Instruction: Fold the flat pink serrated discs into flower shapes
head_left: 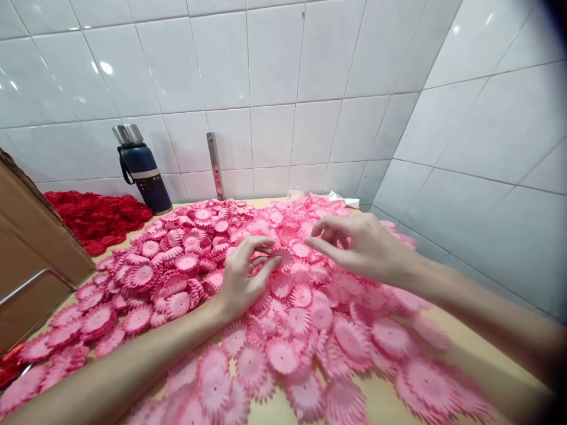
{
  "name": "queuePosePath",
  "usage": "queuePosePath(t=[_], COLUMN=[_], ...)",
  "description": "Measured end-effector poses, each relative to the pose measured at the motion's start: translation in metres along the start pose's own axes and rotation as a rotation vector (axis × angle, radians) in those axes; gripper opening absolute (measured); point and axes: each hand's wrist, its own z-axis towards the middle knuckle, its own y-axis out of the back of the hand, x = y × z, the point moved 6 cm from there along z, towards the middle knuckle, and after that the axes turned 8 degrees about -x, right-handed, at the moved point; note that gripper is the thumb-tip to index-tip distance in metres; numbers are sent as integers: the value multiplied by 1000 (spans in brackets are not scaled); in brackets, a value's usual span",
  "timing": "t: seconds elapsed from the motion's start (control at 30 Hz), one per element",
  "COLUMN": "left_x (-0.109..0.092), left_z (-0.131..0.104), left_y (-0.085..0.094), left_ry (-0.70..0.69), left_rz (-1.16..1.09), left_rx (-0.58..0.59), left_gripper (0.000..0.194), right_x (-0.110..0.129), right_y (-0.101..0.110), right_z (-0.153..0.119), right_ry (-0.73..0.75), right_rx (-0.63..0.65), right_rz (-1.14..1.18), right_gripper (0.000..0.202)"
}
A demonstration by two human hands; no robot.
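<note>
Pink scalloped fabric discs (pixel 283 356), many with a small dark hole at the centre, lie in a wide heap over the table. My left hand (pixel 248 271) is above the middle of the heap, its thumb and fingers closed on a pink disc (pixel 284 260) that sticks out to the right of the fingertips. To its right, my right hand (pixel 354 241) hovers over the heap with thumb and index fingertips close together. Whatever may be between those fingertips is too small to make out. The two hands are apart.
A dark blue bottle (pixel 148 177) leans by the tiled wall at the back left, beside a red heap (pixel 100 218). A metal strip (pixel 215 165) stands against the wall. Cardboard (pixel 35 254) is at the left edge. A small clear cup (pixel 295 193) and white paper (pixel 348 201) are behind the heap.
</note>
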Motion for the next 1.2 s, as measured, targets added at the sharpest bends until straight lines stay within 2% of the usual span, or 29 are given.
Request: queuePosePath(t=[0.1,0.23,0.37,0.6,0.73,0.83,0.93,1.03,1.2], left_x=[-3,-7,-13,-19,-20,-21,-20,-19,-19], left_z=[-1,-1,-3,-5,-6,-5,-5,-3,-3], left_y=[-3,-3,-5,-8,-11,-12,-11,-10,-11], left_ry=[-60,-99,-121,-171,-231,-260,-258,-272,-334], left_rz=[-18,-51,-46,-65,-27,15,31,82,163], left_rx=[46,56,105,170,220,244,240,215,226], left_gripper=[26,28,26,35,34,35,39,44,39], right_x=[12,18,18,18,16,10,6,6,3], right_y=[-20,-32,-31,-26,-31,-28,-28,-35,-49], right_z=[-11,-16,-17,-25,-33,-37,-39,-41,-43], right_ry=[14,50,35,-11,1,-57,-122,-134,-188], right_rx=[56,7,-72,-232,-251,-278,-223,-92,43], right_rz=[145,209,232,291,320,343,406,501,636], right_gripper=[13,11,13,11,12,10,4,10,15])
